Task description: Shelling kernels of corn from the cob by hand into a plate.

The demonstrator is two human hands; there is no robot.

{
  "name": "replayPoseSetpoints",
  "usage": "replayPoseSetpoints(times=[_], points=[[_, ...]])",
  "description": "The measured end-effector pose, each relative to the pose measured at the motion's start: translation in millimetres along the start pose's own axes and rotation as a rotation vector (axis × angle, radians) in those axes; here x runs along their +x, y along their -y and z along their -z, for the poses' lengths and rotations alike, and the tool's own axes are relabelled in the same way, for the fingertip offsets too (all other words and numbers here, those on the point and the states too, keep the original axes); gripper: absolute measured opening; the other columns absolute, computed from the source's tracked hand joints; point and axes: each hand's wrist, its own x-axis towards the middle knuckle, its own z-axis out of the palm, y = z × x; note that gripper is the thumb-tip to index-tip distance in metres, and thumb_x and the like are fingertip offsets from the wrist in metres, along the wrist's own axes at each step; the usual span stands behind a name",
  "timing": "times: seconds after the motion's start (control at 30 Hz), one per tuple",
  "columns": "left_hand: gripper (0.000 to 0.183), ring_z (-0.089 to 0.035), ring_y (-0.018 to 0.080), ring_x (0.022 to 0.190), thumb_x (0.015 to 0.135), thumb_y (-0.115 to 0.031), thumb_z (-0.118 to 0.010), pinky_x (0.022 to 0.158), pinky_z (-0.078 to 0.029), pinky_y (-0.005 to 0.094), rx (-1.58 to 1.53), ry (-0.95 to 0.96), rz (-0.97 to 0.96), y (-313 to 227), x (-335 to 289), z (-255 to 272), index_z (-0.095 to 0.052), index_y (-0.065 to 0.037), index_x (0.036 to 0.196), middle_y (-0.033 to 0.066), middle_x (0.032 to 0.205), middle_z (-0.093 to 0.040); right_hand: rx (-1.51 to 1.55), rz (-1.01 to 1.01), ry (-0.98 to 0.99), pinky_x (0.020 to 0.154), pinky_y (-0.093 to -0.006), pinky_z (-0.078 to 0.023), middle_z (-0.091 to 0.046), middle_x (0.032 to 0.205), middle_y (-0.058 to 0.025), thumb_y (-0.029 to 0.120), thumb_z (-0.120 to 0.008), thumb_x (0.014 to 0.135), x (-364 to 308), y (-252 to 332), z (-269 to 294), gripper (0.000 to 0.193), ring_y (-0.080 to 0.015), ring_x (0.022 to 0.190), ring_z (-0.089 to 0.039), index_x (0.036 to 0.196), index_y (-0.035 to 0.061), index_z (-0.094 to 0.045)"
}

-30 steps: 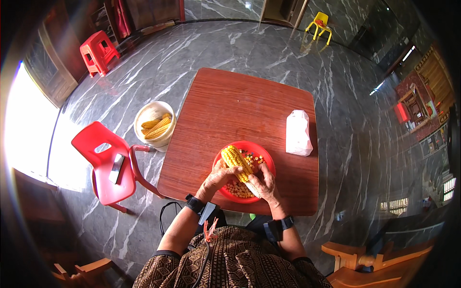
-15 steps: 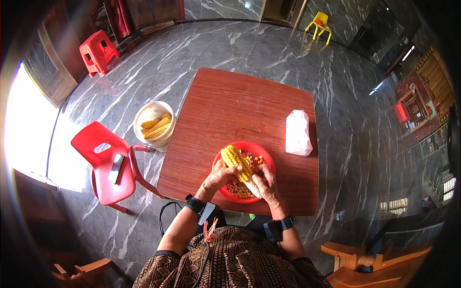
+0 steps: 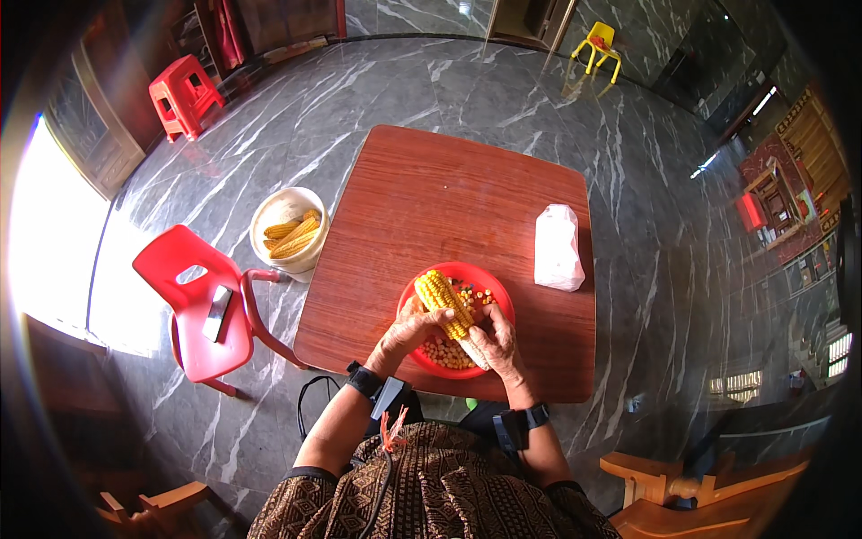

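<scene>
An ear of corn [image 3: 442, 296] slants over a round red basin [image 3: 505, 289], its upper part still covered in yellow kernels and its lower right end bare and pale. My left hand [image 3: 411, 328] is wrapped round the kernel-covered middle, thumb lying across it. At the bare end, my right hand [image 3: 499, 346] grips the same ear with bent fingers. Loose corn kernels [image 3: 444, 353] lie in the basin beneath, yellow and reddish. Both palms are hidden from view.
The basin stands on a reddish-brown table [image 3: 431, 198]. A white packet [image 3: 558, 248] lies at the table's right. Left of the table are a white bucket [image 3: 269, 216] holding several ears of corn [image 3: 294, 241] and a red chair [image 3: 202, 296] with a dark object on its seat.
Almost nothing differs. The ear of corn and both hands have shifted very slightly; both hands keep their hold.
</scene>
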Motion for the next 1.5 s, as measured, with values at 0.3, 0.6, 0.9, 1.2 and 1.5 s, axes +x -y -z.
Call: replayPoseSetpoints(times=[0.3, 0.6, 0.9, 1.2, 1.5], points=[[0.054, -0.062, 0.0161, 0.076, 0.076, -0.026, -0.072, 0.052, -0.051, 0.0240, -0.047, -0.007, -0.005, -11, -4, -10, -0.047, -0.004, 0.118, 0.0087, 0.097, -0.063, 0.007, 0.114, -0.169, 0.061, -0.0258, -0.043, -0.054, 0.075, -0.0021, 0.020, -0.056, 0.088, 2, -1, -6, 0.016, -0.0088, 0.068, -0.051, 0.090, 0.0049, -0.052], [0.053, -0.062, 0.0166, 0.084, 0.078, -0.025, -0.071, 0.055, -0.051, 0.0247, -0.006, 0.023, -0.016, -6, -1, -2, -0.046, -0.005, 0.119, 0.0082, 0.102, -0.062, -0.074, 0.050, -0.035, 0.062, -0.0329, -0.044, -0.052, 0.083, -0.0104, 0.041, -0.072, 0.075, -1, 10, -4, 0.047, -0.0227, 0.074, -0.052, 0.093, 0.0045, -0.048], [0.058, -0.062, 0.0188, 0.091, 0.078, -0.021, -0.070, 0.060, -0.054, 0.0261, -0.033, 0.027, -0.002, -7, 0, -4, -0.043, -0.004, 0.127, 0.0082, 0.107, -0.061, 0.068, 0.036, 0.029, 0.075, -0.0366, -0.045, -0.051, 0.091, -0.0163, 0.028, -0.070, 0.078, -2, -10, -1, 0.043, -0.0289, 0.083, -0.053, 0.101, -0.0009, -0.047], [0.057, -0.061, 0.0179, 0.091, 0.079, -0.028, -0.071, 0.067, -0.053, 0.0282, -0.072, 0.043, -0.040, -5, 1, -3, -0.043, -0.004, 0.123, 0.0075, 0.102, -0.062, -0.109, 0.077, 0.068, 0.075, -0.0373, -0.045, -0.051, 0.089, -0.0146, 0.018, -0.069, 0.078, 0, 20, 2, 0.033, -0.0310, 0.081, -0.054, 0.098, 0.0023, -0.048], [0.053, -0.062, 0.0177, 0.089, 0.078, -0.030, -0.071, 0.064, -0.054, 0.0273, -0.028, 0.037, -0.054, -5, 2, -4, -0.049, -0.002, 0.117, 0.0077, 0.100, -0.062, -0.078, 0.110, -0.072, 0.072, -0.0374, -0.044, -0.052, 0.084, -0.0129, 0.029, -0.067, 0.078, -1, 22, -5, 0.036, -0.0271, 0.079, -0.053, 0.094, 0.0027, -0.048]])
